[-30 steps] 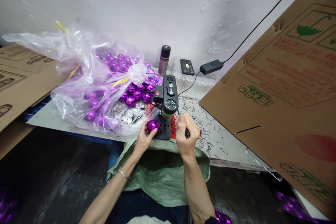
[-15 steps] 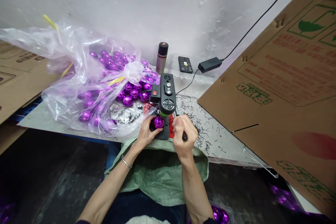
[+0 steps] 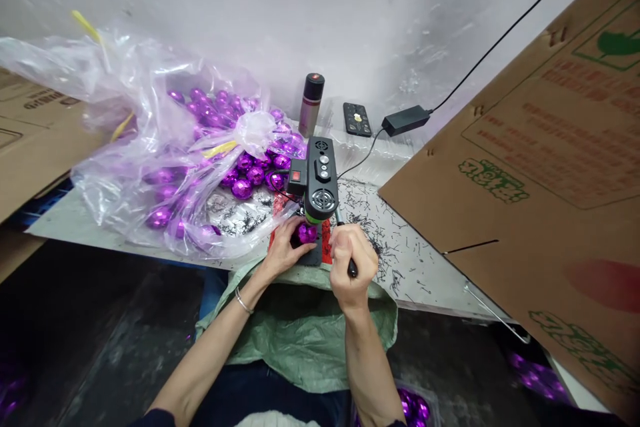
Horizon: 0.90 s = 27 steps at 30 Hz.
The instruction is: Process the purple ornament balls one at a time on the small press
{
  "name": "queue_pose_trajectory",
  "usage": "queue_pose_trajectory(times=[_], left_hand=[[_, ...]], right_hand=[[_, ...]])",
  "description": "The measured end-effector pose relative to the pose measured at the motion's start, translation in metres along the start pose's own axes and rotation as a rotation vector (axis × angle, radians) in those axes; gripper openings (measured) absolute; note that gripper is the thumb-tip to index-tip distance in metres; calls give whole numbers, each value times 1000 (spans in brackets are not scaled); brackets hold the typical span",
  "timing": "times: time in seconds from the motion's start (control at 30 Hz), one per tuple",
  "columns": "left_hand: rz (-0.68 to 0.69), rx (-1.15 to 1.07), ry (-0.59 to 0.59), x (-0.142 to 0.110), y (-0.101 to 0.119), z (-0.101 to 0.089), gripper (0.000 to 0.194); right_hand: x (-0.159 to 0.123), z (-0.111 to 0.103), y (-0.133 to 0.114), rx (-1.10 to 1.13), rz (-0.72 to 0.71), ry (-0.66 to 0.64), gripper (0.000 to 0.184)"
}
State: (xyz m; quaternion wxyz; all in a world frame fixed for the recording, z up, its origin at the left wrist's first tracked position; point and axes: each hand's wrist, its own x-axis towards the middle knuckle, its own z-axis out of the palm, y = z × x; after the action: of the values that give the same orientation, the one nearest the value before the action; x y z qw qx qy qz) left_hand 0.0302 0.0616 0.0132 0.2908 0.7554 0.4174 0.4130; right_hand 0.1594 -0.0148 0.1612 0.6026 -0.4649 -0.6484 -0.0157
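Observation:
My left hand is closed around a shiny purple faceted ball, thumb at its near side and fingers at its far left. The ball sits on a black base plate, under the head of a small black press-like machine with a red switch. My right hand is wrapped in a fist round the black-ended lever handle on the machine's right side. A green woven sack hangs open at the table edge, below both hands.
Clear plastic bags of purple balls lie left. Behind the machine stand a dark-capped bottle, a phone and a power adapter. Small black bits litter the table. A large cardboard box blocks the right side.
The ball and left-hand fingers have shifted slightly right and are now further under the machine head. My right fist stays on the lever. The whole view has moved a little.

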Motion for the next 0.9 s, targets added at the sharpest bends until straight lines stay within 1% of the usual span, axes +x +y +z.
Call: queue_pose_trajectory(times=[0.13, 0.33, 0.5, 0.63, 0.7, 0.9], left_hand=[[-11, -50, 39, -3, 0, 1, 55], [-65, -72, -7, -6, 2, -2, 54], [-68, -100, 8, -7, -1, 0, 55], [-49, -114, 20, -8, -2, 2, 53], [-52, -111, 21, -8, -2, 2, 53], [-63, -106, 15, -8, -1, 1, 53]], right_hand=[[-1, -1, 0, 0, -5, -2, 29], [-10, 0, 5, 0, -11, 1, 29], [-28, 7, 17, -10, -41, 35, 28], [-41, 15, 29, -36, -110, 62, 30], [-45, 18, 33, -48, -135, 86, 31], [-49, 22, 37, -65, -140, 116, 32]])
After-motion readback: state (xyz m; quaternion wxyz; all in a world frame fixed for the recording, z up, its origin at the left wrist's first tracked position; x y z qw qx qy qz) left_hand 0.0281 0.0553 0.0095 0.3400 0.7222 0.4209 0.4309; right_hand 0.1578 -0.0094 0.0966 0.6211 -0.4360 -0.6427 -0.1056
